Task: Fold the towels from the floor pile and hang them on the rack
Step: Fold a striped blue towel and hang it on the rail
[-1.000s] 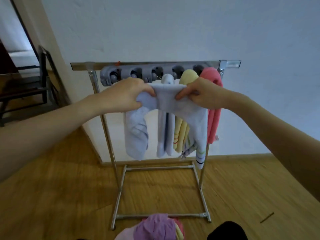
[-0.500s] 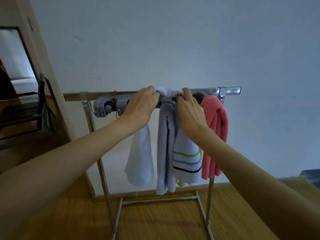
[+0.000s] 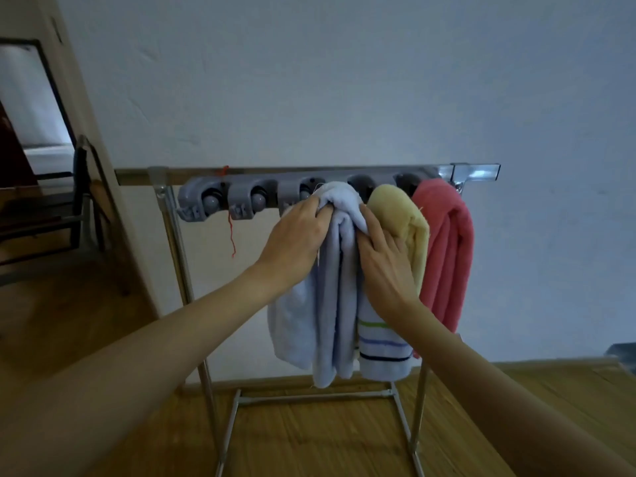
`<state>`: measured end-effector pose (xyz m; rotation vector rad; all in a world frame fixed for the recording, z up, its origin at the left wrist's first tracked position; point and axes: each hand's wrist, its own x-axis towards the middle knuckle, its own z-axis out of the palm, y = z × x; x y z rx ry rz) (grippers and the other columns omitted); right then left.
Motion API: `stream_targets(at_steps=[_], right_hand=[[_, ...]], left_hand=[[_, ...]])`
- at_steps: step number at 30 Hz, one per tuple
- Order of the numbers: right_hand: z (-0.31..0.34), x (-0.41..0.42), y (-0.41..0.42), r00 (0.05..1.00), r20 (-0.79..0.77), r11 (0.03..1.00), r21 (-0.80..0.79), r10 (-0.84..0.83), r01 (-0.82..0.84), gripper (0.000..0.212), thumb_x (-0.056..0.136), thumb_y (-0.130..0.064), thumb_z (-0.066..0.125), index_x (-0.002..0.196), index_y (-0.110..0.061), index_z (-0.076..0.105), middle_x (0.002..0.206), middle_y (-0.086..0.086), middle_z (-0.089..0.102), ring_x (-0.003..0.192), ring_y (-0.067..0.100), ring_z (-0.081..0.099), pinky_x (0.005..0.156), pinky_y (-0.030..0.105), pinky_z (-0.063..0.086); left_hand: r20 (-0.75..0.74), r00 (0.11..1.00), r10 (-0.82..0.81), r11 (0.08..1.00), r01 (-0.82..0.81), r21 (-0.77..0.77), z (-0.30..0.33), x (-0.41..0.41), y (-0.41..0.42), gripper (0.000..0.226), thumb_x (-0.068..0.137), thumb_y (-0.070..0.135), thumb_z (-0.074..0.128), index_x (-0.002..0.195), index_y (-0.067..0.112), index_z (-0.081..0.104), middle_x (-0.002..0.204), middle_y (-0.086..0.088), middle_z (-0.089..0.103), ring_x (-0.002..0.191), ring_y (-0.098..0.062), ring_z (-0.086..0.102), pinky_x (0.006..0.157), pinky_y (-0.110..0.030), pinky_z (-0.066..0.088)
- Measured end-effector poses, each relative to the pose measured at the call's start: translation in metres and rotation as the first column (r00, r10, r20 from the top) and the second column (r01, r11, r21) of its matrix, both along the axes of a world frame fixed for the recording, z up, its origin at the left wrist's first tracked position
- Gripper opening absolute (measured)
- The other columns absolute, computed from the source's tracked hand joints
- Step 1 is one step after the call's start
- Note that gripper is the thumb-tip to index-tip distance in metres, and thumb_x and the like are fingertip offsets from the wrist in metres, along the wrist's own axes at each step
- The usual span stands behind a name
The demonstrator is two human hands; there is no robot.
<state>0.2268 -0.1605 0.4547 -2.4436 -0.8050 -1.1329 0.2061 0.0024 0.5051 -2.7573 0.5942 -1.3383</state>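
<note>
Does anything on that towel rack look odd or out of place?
A loose red thread dangles from the grey clip bar, left of the hanging towels. Otherwise nothing stands out.

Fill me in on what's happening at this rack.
A person is hanging towels on a metal rack fitted with a grey clip holder. Both hands are on a pale blue towel draped at the holder: the left hand bunches its top with curled fingers, and the right hand presses flat against its right side. A yellow towel and a pink towel already hang to the right. The holder's left slots show no towels.
</note>
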Motion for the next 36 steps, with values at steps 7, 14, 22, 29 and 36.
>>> stream_targets(at_steps=[7, 14, 22, 29, 36], right_hand=[[-0.015, -0.007, -0.009, 0.961, -0.249, 0.991, 0.079, 0.124, -0.107, 0.059, 0.09, 0.003, 0.047, 0.145, -0.012, 0.034, 0.149, 0.015, 0.034, 0.136, 0.033, 0.034, 0.11, 0.042, 0.029], [-0.051, -0.016, -0.018, 0.94, -0.116, 0.927, 0.242, 0.321, -0.287, 0.058, 0.1, -0.023, 0.034, 0.151, -0.024, 0.007, 0.153, -0.009, 0.017, 0.14, 0.006, 0.024, 0.111, 0.024, 0.03], [-0.105, -0.021, -0.018, 0.938, -0.198, 0.899, 0.394, 0.286, -0.191, 0.068, 0.096, -0.008, 0.051, 0.15, -0.013, 0.01, 0.155, -0.005, 0.02, 0.138, -0.009, 0.018, 0.11, 0.011, 0.022], [-0.13, -0.019, -0.02, 0.963, -0.201, 0.899, 0.432, 0.177, -0.075, 0.066, 0.089, -0.007, 0.06, 0.145, -0.013, 0.025, 0.139, -0.006, 0.039, 0.125, 0.002, 0.038, 0.097, 0.009, 0.034], [-0.143, -0.023, -0.029, 0.971, -0.177, 0.915, 0.397, 0.158, -0.077, 0.038, 0.088, -0.005, 0.06, 0.124, -0.001, 0.048, 0.112, 0.007, 0.059, 0.097, 0.014, 0.055, 0.077, 0.026, 0.048]], left_hand=[[-0.016, 0.993, -0.119, 0.97, 0.113, -0.213, -0.042, -0.006, 0.003, 0.052, 0.086, 0.002, 0.053, 0.136, 0.009, 0.042, 0.112, -0.016, 0.051, 0.093, -0.027, 0.053, 0.07, -0.032, 0.05], [-0.11, 0.966, -0.236, 0.74, 0.105, -0.664, -0.118, -0.015, 0.012, 0.078, 0.086, 0.022, 0.067, 0.147, 0.017, 0.018, 0.112, -0.008, 0.05, 0.085, -0.011, 0.054, 0.065, -0.017, 0.048], [-0.369, 0.927, -0.064, 0.591, -0.263, -0.762, -0.174, 0.004, 0.037, 0.02, 0.085, 0.02, 0.068, 0.081, 0.006, 0.055, 0.072, -0.001, 0.055, 0.064, -0.016, 0.052, 0.052, -0.016, 0.033], [-0.414, 0.888, -0.198, 0.645, -0.2, -0.737, -0.197, 0.002, 0.019, 0.022, 0.075, 0.006, 0.068, 0.084, 0.01, 0.049, 0.074, 0.003, 0.054, 0.063, -0.005, 0.051, 0.052, -0.012, 0.038], [-0.292, 0.905, -0.31, 0.582, -0.062, -0.811, -0.203, -0.002, -0.02, 0.067, 0.067, 0.06, 0.073, 0.117, 0.022, 0.048, 0.108, 0.0, 0.058, 0.1, -0.015, 0.059, 0.075, -0.035, 0.056]])
